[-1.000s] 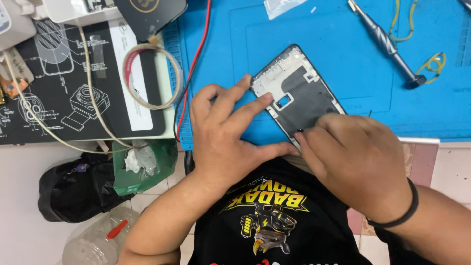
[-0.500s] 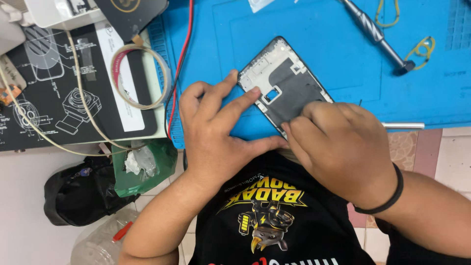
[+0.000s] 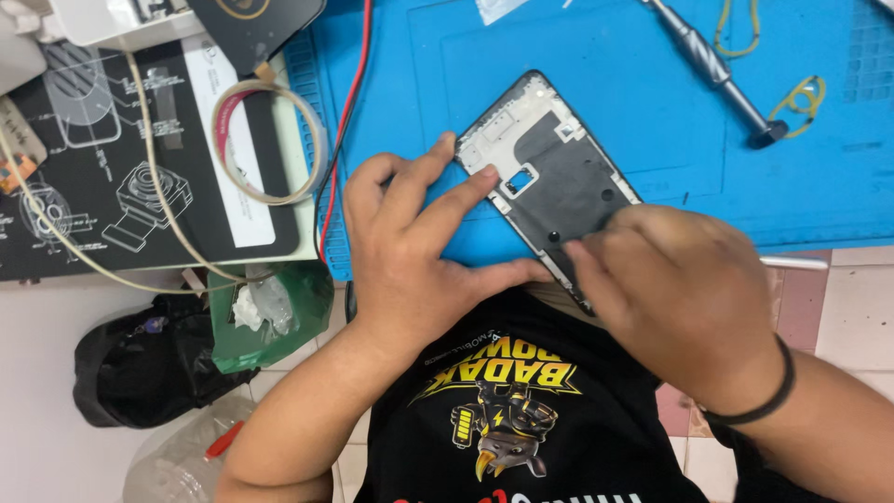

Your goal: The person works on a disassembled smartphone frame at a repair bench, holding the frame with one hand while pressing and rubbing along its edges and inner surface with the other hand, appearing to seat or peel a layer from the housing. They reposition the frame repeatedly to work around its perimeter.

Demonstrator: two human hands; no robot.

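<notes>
Head view, looking down. Opened phone frame (image 3: 559,177): flat rectangular shell, dark matte inner plate with a paler metallic section at the upper end and a small square cut-out, lying diagonally on the blue work mat (image 3: 633,112), smooth and rubbery with shallow moulded ridges, near its lower edge. Left hand (image 3: 419,251) spread flat beside the frame, fingers (image 3: 466,186) extended and released, two fingertips resting on the frame's upper left edge, thumb lying along the mat's lower edge toward the frame's lower end. Right hand (image 3: 680,289) curled over the frame's lower right end, fingers bent and pressed against the dark plate; whether anything pinched between them, impossible to tell. Thin black band (image 3: 764,396) around the right wrist. Slim metal screwdriver (image 3: 712,70) with knurled grip well apart at upper right on the mat, yellow rubber loops (image 3: 801,93) just beside its tip. Red wire (image 3: 345,112) along the mat's left edge. Roll of tape (image 3: 265,140), round and pale, on a black printed sheet (image 3: 93,186) covering the surface at left. Green crumpled bag (image 3: 270,317) and black bag (image 3: 140,363) below on the floor.
</notes>
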